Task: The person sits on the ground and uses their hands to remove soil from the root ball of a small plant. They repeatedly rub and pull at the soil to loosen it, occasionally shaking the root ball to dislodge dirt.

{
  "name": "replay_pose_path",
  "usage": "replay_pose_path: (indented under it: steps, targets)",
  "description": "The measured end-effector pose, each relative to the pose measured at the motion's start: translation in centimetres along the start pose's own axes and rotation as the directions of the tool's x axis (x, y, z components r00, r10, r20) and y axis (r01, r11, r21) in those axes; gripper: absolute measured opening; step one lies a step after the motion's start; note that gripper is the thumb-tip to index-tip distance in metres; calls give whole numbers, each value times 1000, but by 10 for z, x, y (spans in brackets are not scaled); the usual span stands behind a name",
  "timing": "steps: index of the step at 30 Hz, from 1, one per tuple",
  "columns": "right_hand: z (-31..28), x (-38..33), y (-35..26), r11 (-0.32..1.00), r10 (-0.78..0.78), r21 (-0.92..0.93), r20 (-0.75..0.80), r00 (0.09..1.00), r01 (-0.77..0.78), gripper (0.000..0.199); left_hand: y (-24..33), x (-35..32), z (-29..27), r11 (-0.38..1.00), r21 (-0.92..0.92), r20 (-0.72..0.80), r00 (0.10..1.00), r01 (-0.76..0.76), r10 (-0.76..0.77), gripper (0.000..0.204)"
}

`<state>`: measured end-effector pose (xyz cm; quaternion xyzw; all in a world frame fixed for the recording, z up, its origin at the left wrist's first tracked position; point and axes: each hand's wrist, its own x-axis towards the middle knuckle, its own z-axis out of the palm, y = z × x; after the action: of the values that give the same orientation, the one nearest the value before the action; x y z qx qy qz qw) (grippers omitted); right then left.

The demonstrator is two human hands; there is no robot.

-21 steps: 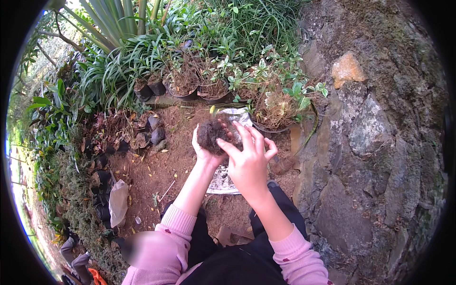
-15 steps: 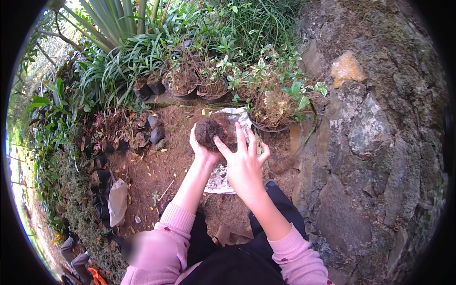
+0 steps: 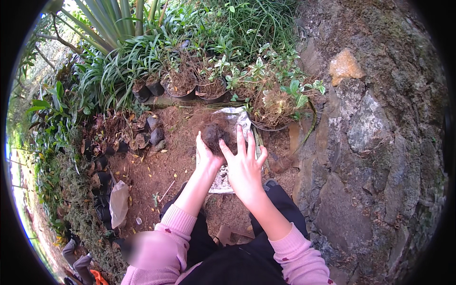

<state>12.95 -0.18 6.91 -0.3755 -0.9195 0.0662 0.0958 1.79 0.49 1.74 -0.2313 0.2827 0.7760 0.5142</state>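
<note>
A dark, rounded clump of soil (image 3: 215, 135) with a fuzzy brown fringe, like fine roots or fibre, rests in my left hand (image 3: 208, 156). The palm cups it from the left and below, with the fingers along its side. My right hand (image 3: 245, 166) is beside it on the right, fingers spread apart and the thumb-side fingertip at the clump's edge. Below both hands, a white sheet or sack (image 3: 222, 183) lies on the ground with dark crumbs of soil on it. The hands hide its middle.
Potted plants (image 3: 180, 88) line the far side, with a dry-rooted variegated plant (image 3: 275, 109) at their right end. A rough stone wall (image 3: 351, 190) rises on the right. Dark plant bags (image 3: 102, 180) and a pale bag (image 3: 118, 203) stand at left on brown soil (image 3: 147, 175).
The left hand has shifted slightly right and down with the clump, which now looks fuzzier on top. The right hand stays almost in place, fingers still spread.
</note>
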Motion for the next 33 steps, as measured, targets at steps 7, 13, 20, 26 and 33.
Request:
replay_pose_path:
  steps: [7,13,20,26,33]
  targets:
    - [-6,5,-4,991,3,132,-11,1000,-2,49,6,8,-2,997,30,-51,996,-65,66,56]
    - [6,7,-4,993,29,113,-103,994,-17,50,4,1,5,998,36,-34,998,-49,50,55]
    - [0,11,-5,993,75,104,-157,985,-59,51,2,0,10,998,-9,-43,998,-55,55,54]
    - [-8,14,-5,963,98,264,-138,986,-59,46,6,10,-6,998,22,5,998,-67,67,56]
    - [-7,13,-10,967,51,255,-189,981,-1,38,4,12,-8,992,67,-33,993,-109,111,59]
